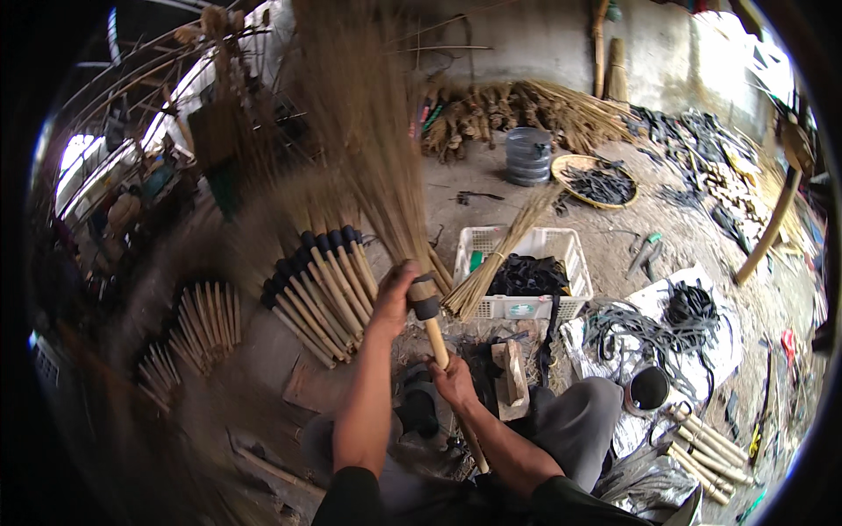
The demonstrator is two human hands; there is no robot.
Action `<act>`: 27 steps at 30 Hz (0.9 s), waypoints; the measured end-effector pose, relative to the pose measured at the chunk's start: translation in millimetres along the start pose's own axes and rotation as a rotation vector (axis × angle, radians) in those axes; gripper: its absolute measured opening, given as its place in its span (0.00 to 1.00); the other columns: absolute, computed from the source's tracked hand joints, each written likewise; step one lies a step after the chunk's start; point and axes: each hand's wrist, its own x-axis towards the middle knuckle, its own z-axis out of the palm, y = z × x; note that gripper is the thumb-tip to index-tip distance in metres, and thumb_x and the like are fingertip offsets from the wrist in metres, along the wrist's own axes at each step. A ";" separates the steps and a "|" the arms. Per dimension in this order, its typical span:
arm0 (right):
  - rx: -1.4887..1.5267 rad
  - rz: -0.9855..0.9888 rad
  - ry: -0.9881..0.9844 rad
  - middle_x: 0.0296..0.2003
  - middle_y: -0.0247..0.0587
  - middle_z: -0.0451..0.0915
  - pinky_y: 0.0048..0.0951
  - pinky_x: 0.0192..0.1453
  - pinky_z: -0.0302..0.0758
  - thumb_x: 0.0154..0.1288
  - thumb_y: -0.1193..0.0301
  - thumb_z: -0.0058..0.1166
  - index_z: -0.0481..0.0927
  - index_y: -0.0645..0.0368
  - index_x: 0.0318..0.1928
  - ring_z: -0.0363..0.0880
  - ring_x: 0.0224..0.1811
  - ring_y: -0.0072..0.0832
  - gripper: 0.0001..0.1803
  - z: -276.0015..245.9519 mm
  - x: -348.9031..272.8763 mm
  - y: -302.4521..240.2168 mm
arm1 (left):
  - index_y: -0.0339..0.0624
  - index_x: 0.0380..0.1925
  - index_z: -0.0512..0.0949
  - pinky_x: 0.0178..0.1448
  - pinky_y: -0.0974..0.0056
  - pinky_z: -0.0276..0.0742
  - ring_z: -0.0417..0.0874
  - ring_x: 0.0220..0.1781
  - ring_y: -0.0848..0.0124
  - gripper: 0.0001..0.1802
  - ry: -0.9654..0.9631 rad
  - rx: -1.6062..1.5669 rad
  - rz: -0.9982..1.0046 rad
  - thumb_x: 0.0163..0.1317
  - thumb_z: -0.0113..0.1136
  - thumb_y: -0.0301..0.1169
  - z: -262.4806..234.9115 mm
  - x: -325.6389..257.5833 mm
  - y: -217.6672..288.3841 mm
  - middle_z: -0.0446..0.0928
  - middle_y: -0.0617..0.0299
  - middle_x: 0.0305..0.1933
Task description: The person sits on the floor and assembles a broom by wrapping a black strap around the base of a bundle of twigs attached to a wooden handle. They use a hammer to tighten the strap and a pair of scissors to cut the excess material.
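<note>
upright between the knees, a grass broom [373, 131]; left hand [392, 302] with grip clamped just under the bristles at the black binding, right hand [453, 381] with grip clamped lower on the wooden handle [436, 340]; to the left on the floor, finished brooms [320, 289] fanned out; beyond, a white crate [526, 263] holding black strips.

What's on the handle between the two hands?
In the head view, a black band wraps the broom handle between left hand and right hand.

Bare forearms, dk sleeves pushed up, grey trousers.
</note>
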 end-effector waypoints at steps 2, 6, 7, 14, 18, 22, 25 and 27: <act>-0.067 -0.043 0.096 0.31 0.50 0.83 0.39 0.45 0.79 0.71 0.72 0.58 0.81 0.64 0.48 0.85 0.36 0.37 0.10 -1.2 -7.3 2.2 | 0.37 0.60 0.77 0.56 0.55 0.79 0.83 0.51 0.64 0.37 0.083 0.161 0.073 0.65 0.70 0.57 14.0 -2.6 -4.9 0.82 0.56 0.49; -0.129 -0.010 0.147 0.28 0.49 0.80 0.38 0.41 0.77 0.71 0.72 0.58 0.79 0.65 0.46 0.81 0.32 0.33 0.09 -7.3 -12.0 -6.1 | 0.35 0.58 0.79 0.55 0.58 0.77 0.81 0.52 0.68 0.38 0.065 0.293 0.170 0.66 0.67 0.60 53.9 -10.5 4.5 0.82 0.58 0.50; -0.067 -0.060 0.196 0.27 0.46 0.80 0.36 0.39 0.76 0.73 0.69 0.59 0.79 0.66 0.45 0.78 0.31 0.28 0.11 -8.9 -6.6 -11.9 | 0.36 0.60 0.78 0.57 0.59 0.76 0.80 0.54 0.68 0.39 0.006 0.261 0.150 0.67 0.66 0.61 62.5 -11.9 11.4 0.82 0.57 0.52; 0.130 -0.260 0.461 0.34 0.45 0.83 0.34 0.47 0.77 0.75 0.61 0.63 0.81 0.64 0.48 0.81 0.38 0.30 0.17 -67.2 75.4 -82.3 | 0.44 0.83 0.52 0.75 0.55 0.65 0.67 0.78 0.62 0.44 -0.407 0.068 0.165 0.74 0.60 0.44 79.4 -20.3 12.8 0.64 0.52 0.80; -0.043 -0.263 0.374 0.43 0.74 0.81 0.53 0.51 0.77 0.73 0.64 0.57 0.61 0.65 0.62 0.82 0.47 0.68 0.28 -91.8 135.9 -129.8 | 0.34 0.76 0.63 0.71 0.57 0.74 0.74 0.73 0.53 0.37 -0.234 0.826 -0.033 0.67 0.59 0.30 70.6 -29.9 -54.7 0.72 0.44 0.72; -0.369 -0.298 0.103 0.45 0.66 0.82 0.44 0.53 0.79 0.74 0.56 0.60 0.61 0.66 0.65 0.85 0.48 0.48 0.33 -126.3 155.0 -150.3 | 0.35 0.58 0.76 0.57 0.49 0.79 0.83 0.58 0.42 0.27 0.212 0.907 0.183 0.65 0.67 0.41 79.8 -7.3 -108.8 0.80 0.38 0.56; -0.490 -0.162 -0.362 0.54 0.54 0.83 0.40 0.58 0.79 0.76 0.55 0.60 0.68 0.66 0.70 0.83 0.54 0.37 0.34 -214.1 135.5 -131.8 | 0.35 0.44 0.81 0.50 0.46 0.79 0.87 0.45 0.42 0.26 0.274 0.816 0.229 0.63 0.67 0.49 78.7 10.5 -124.0 0.85 0.42 0.39; -0.425 -0.282 -0.276 0.54 0.43 0.84 0.36 0.58 0.79 0.78 0.62 0.57 0.75 0.57 0.68 0.82 0.53 0.32 0.24 -275.4 105.3 -94.4 | 0.35 0.41 0.82 0.49 0.45 0.80 0.87 0.43 0.42 0.27 0.283 0.982 0.167 0.64 0.65 0.52 70.2 11.2 -132.1 0.85 0.43 0.38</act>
